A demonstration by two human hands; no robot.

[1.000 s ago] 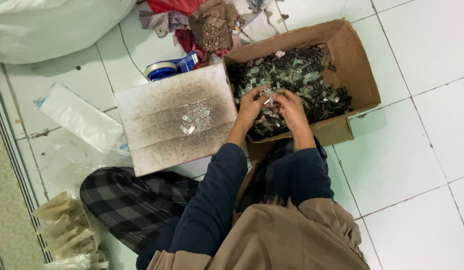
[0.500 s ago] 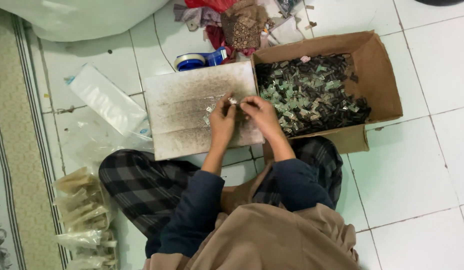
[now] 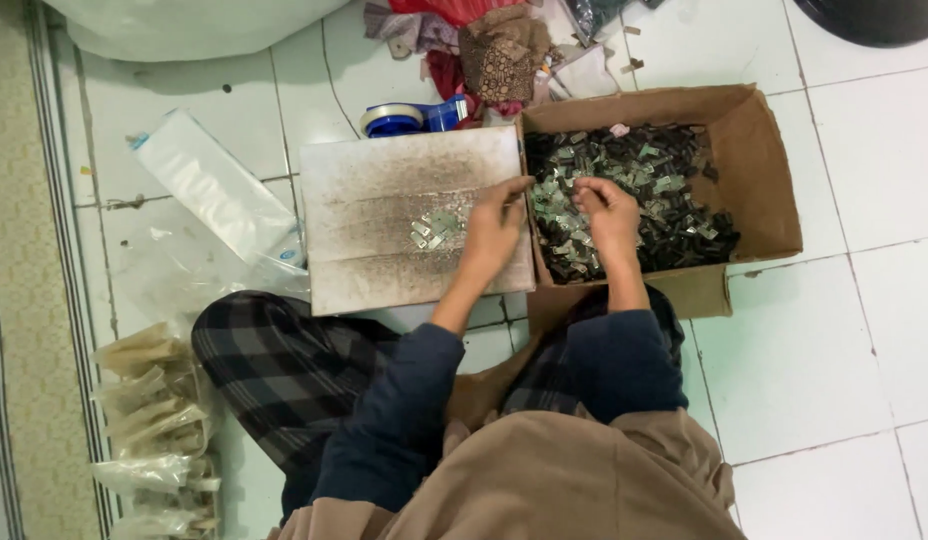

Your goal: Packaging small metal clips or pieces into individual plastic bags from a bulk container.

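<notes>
Small metal pieces: a heap of small silvery and dark flat metal pieces [image 3: 634, 200] fills the open brown cardboard box [image 3: 764, 160] on the white tiled floor [image 3: 844, 340]; a small cluster of the silvery ones [image 3: 432, 228] lies on the flat, soot-smudged grey cardboard sheet [image 3: 384, 190] just beside the box.
Right hand: the right hand [image 3: 609, 212] rests curled in the heap, fingers drawn together; whether it pinches a piece I cannot tell.
Left hand: the left hand [image 3: 496, 222] hovers at the sheet's right edge, fingers loosely bent, next to the cluster.
Risk: pieces could slip from the fingertips between box and sheet; thin edges may nick skin.
Nearby: blue tape dispenser [image 3: 414, 118], clear plastic bags [image 3: 214, 190].
Hidden: fingertips; single piece shapes too small to read.
</notes>
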